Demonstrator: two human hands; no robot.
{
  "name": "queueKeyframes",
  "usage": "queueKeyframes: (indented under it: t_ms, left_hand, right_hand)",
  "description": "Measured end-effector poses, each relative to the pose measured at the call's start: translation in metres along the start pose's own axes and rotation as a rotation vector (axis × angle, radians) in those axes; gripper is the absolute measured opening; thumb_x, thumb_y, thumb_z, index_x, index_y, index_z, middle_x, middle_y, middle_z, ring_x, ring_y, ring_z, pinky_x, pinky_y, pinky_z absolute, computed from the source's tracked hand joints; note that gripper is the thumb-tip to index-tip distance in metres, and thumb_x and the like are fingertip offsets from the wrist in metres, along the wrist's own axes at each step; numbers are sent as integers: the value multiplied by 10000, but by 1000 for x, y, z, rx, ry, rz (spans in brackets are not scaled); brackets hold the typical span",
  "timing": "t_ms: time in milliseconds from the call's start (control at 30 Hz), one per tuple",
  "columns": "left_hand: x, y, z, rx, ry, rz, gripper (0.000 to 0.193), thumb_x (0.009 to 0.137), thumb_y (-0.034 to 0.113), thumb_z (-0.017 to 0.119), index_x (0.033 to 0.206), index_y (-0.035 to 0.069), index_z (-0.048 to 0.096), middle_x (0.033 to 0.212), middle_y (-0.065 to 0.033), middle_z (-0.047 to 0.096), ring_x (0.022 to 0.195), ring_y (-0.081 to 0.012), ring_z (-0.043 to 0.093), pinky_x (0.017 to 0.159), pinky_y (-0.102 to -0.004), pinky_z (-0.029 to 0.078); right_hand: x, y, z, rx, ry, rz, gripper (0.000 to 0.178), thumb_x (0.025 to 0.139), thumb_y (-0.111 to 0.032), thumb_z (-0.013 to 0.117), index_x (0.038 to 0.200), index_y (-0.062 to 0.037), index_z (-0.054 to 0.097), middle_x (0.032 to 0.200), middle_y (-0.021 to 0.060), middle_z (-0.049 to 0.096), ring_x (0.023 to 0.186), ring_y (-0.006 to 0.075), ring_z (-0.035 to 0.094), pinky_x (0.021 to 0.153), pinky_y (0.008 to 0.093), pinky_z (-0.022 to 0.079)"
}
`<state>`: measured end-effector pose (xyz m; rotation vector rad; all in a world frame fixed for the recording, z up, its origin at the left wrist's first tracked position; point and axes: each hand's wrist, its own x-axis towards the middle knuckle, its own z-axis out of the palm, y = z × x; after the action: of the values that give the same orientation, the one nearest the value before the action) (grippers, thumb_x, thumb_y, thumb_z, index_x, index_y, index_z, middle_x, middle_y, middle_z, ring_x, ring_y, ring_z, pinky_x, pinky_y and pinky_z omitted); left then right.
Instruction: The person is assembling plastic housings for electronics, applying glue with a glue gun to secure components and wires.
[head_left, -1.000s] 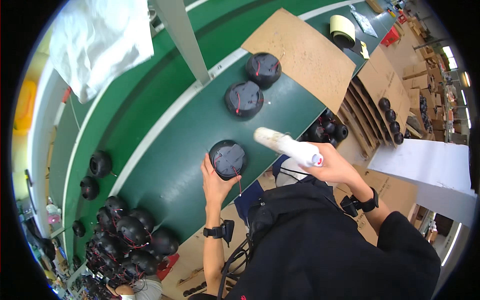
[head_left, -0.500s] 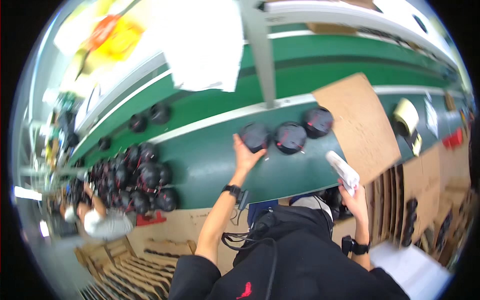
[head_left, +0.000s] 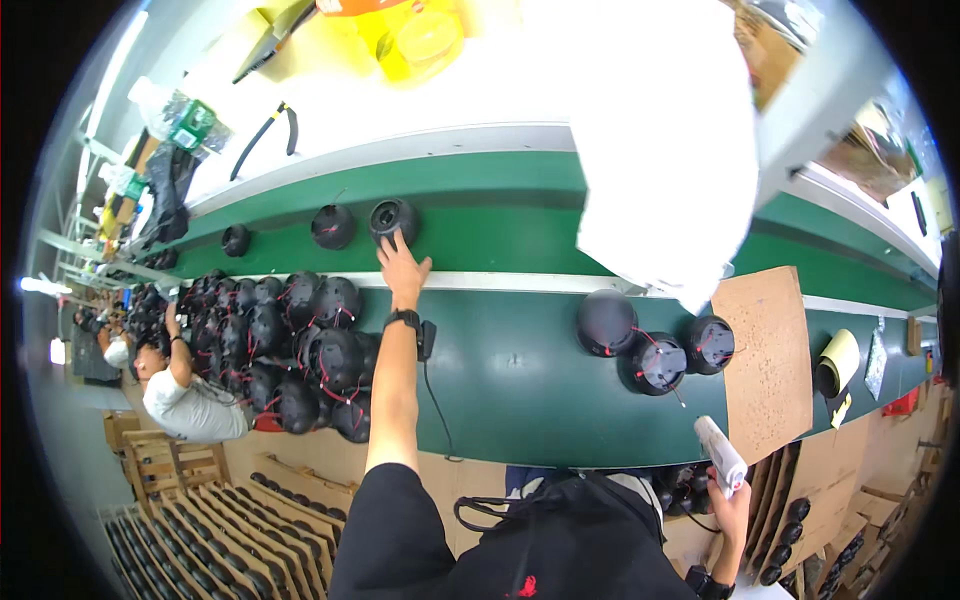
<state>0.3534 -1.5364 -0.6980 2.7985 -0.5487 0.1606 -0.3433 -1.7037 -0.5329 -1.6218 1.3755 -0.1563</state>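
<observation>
My left hand (head_left: 403,270) reaches far over the bench, fingers stretched and thumb apart. Its fingertips touch the near side of a black round housing (head_left: 396,216), which lies on the green far strip with its round opening showing. Beside that housing sits another black round housing (head_left: 332,227). Low on the right, my right hand (head_left: 732,505) is closed around a white pistol-shaped hand tool (head_left: 722,456), its end pointing toward the bench. Near it on the bench stand a smooth black dome (head_left: 606,322) and two housings (head_left: 657,363) with open undersides and red wires.
Many black housings with red wires (head_left: 335,358) crowd the bench's left part. A brown cardboard sheet (head_left: 765,365) lies on the right, near a yellowish roll (head_left: 840,358). White paper (head_left: 665,150) hangs over the far strip. A co-worker (head_left: 190,400) works at the far left.
My left hand has let go of the black dome in the middle and moved left and farther out to a housing on the far strip. The right hand still holds the white tool.
</observation>
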Motion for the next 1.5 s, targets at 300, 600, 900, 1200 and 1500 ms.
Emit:
queueKeyframes:
  t_ms: [300,600,900,1200,1500]
  left_hand:
    - [102,-14,39,243,92,79,904,747,246,826,1498,334,332,1411,-208,403,1321,-539,338,977,-669,389]
    - [-104,-7,8,-1894,-524,-543,697,996,387,573,1495,64,210,1414,-210,431,1232,-369,553,926,-540,560]
    - [-363,41,-21,-1501,-696,-789,583,940,97,654,1444,22,371,1274,-100,532,1110,-171,565,796,-300,548]
    - [-309,-15,-54,-838,-426,-389,244,894,105,661,1103,-19,646,941,-39,627,752,-97,568,674,-234,472]
    - [-241,-4,-49,-945,-644,36,387,691,1,824,1057,-44,708,865,-72,688,705,-117,594,590,-230,441]
  right_hand:
    - [-40,-71,66,25,80,123,319,885,-4,589,1203,24,574,1004,54,670,550,68,534,458,227,434]
    - [-13,-112,110,-58,-234,57,346,900,-41,612,1245,-13,618,888,16,666,565,63,515,512,238,423]
    - [51,-65,147,-297,-613,-125,201,771,-223,736,859,-44,709,830,102,687,720,311,660,660,361,505]
    - [42,-36,174,-101,-647,-371,338,867,-349,685,871,-17,624,855,155,613,694,219,629,626,313,527]
    - [42,-54,229,-79,-701,-445,238,854,-256,721,986,-69,654,1090,183,694,808,274,742,621,336,614]
